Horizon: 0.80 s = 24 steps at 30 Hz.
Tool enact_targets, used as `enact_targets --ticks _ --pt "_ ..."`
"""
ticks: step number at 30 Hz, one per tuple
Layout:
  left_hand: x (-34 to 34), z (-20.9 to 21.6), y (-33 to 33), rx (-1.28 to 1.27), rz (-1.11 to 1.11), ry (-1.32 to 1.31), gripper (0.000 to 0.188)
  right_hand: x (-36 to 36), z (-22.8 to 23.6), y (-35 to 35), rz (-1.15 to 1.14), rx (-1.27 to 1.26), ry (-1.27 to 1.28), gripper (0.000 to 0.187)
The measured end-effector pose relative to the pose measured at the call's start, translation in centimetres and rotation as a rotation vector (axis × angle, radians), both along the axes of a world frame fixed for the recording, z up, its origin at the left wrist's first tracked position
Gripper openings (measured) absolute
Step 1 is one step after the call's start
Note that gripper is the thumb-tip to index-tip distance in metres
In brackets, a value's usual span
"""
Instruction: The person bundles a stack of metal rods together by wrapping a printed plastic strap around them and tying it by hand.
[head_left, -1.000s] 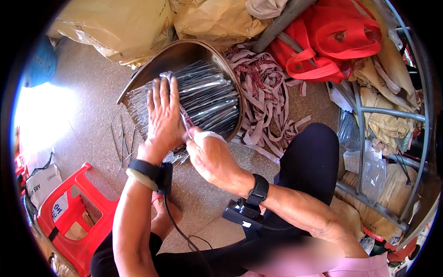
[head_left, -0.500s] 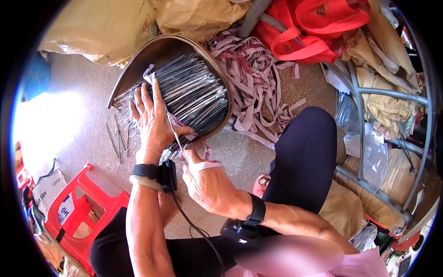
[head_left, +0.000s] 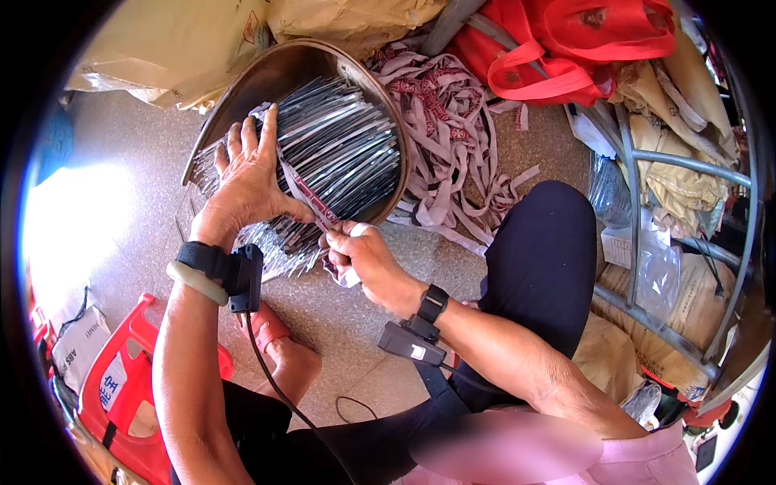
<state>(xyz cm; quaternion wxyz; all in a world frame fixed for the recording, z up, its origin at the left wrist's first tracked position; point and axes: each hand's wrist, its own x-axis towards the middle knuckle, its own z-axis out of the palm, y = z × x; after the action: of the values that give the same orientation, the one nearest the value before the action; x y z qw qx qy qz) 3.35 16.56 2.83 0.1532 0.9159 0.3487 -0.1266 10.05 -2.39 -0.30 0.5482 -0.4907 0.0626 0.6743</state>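
Observation:
A thick bundle of thin, shiny grey and black strips (head_left: 347, 153) lies in a round brown basin (head_left: 398, 109), its near ends sticking out over the rim. Across the bundle runs a pale cloth ribbon (head_left: 303, 190) with dark red markings. My left hand (head_left: 255, 182) rests on the bundle's left side, fingers stretched and spread, thumb reaching toward the ribbon. Just off the basin's near edge, my right hand (head_left: 370, 263) is closed on the ribbon, pinching it between thumb and fingers. A loose part of the ribbon hangs below that hand.
A heap of the same ribbon (head_left: 440, 121) lies right of the basin. Red bags (head_left: 558, 56) and yellowish sacks (head_left: 170, 48) stand behind. A metal frame (head_left: 691, 166) is at the right, a red plastic chair (head_left: 133, 396) at the lower left. A cable (head_left: 283, 388) trails from my left wrist.
My left hand has shifted left and turned, its thumb now farther from my right hand. The right hand has risen slightly, and the ribbon shows flatter and wider across the bundle. The view has shifted slightly.

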Motion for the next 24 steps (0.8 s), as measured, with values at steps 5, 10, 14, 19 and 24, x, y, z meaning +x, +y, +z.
enact_targets --ticks 5,10,14,19,24 --pt "0.2 -0.3 2.4 0.001 -0.085 -0.001 0.148 -1.4 -1.5 -0.5 -0.028 -0.176 -0.024 0.018" --pt "0.4 0.1 3.3 -0.048 -0.102 0.000 0.145 -1.8 -2.7 0.4 -0.080 -0.299 -0.062 0.021" --pt "1.3 0.5 3.6 -0.106 -0.086 0.023 0.147 -2.3 -3.0 1.0 -0.111 -0.326 -0.213 0.021" --pt "1.0 0.0 4.0 -0.112 -0.090 0.006 0.148 -2.7 -0.9 2.5 -0.146 -0.461 -0.242 0.017" --pt "2.4 -0.5 8.4 -0.259 -0.091 0.125 0.152 -3.5 -3.6 3.5 -0.111 -0.364 -0.500 0.031"
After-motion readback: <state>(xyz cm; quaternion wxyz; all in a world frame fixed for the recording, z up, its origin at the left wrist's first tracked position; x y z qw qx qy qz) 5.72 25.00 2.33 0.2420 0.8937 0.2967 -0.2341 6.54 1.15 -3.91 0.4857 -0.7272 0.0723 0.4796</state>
